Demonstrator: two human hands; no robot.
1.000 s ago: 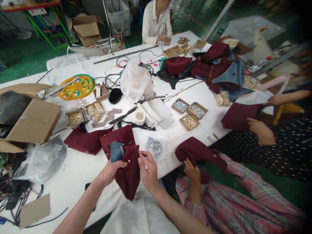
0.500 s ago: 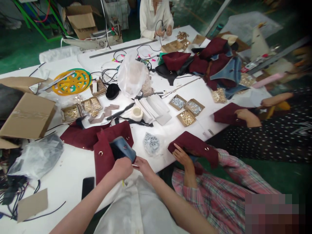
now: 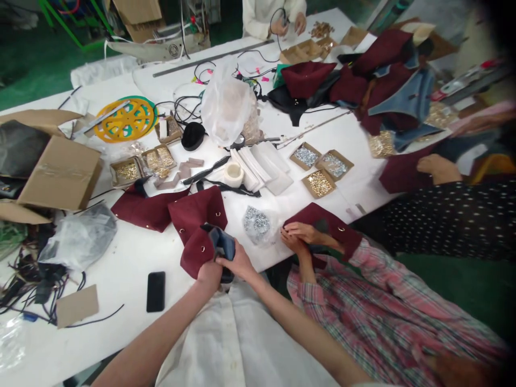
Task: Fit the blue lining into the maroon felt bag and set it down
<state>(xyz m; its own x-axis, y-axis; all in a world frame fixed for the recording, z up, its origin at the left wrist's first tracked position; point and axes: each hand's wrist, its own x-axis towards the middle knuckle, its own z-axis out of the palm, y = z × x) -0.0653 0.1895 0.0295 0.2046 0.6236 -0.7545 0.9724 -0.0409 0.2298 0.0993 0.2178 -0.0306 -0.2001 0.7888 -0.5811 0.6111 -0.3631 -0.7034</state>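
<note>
The maroon pouch [image 3: 194,251], stretched toward the near side a second ago, is now bunched over the near surface [image 3: 133,258] — left hand [image 3: 209,273] and right hand [image 3: 241,261] clamp fingers on it by the blue lining [image 3: 226,245] — so its inside seems within reach

The held maroon fabric [image 3: 195,252] is partly hidden.

Workshop, hand-assembly sort — long white bench [image 3: 124,279] strewn w/ maroon fabric pcs [image 3: 195,250], sm. cardboard trays [image 3: 324,194] of gold & silver bits [image 3: 320,181], tape roll [image 3: 234,174]. Co-worker in plaid [image 3: 379,285] alongside, hands on same stuff — green floor [image 3: 24,78], carton [image 3: 139,12] behind.
</note>
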